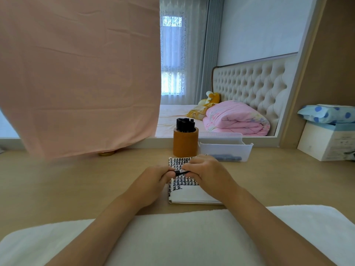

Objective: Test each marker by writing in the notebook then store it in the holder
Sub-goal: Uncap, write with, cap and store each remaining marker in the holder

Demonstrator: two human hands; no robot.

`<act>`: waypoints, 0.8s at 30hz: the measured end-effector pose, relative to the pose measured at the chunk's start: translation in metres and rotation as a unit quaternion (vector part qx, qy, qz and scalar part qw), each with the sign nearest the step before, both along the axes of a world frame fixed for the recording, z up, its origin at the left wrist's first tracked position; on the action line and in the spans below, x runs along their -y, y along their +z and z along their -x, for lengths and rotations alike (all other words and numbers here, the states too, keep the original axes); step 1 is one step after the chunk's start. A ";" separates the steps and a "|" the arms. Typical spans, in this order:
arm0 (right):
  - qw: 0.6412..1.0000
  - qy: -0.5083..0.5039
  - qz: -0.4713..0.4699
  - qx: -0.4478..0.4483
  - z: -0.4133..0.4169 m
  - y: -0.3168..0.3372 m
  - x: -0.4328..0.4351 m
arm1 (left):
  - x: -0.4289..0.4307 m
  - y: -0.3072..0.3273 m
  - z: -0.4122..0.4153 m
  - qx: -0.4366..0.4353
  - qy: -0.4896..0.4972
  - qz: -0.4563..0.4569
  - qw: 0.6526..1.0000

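Note:
A black marker lies level between both hands, above the open notebook. My left hand grips its left end and my right hand grips its right part. Whether the cap is on or off I cannot tell. Rows of dark written characters fill the upper half of the notebook page. Behind the notebook stands a brown round holder with several black markers upright in it. A clear plastic tray to its right holds dark markers lying flat.
A pink cloth hangs over the desk's left rear, with a gold lid under its hem. A white box with a blue dotted pack on it stands at the right. A white towel covers the near desk edge.

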State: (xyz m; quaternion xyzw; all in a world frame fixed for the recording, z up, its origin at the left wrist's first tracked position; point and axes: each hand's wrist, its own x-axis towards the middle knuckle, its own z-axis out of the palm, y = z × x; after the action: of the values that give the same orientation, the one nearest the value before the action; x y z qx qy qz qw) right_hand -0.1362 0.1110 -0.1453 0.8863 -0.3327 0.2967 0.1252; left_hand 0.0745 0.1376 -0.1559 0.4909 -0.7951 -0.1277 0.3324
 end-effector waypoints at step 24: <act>0.962 -0.101 -0.247 0.060 0.016 0.000 0.000 | 0.011 -0.015 -0.033 0.049 0.081 0.021 0.995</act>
State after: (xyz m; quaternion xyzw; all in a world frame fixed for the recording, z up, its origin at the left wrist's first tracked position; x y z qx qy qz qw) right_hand -0.1524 0.1112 -0.1454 0.8319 -0.4907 0.2435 -0.0883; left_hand 0.1071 0.1262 -0.1705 0.5525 -0.7705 -0.0596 0.3121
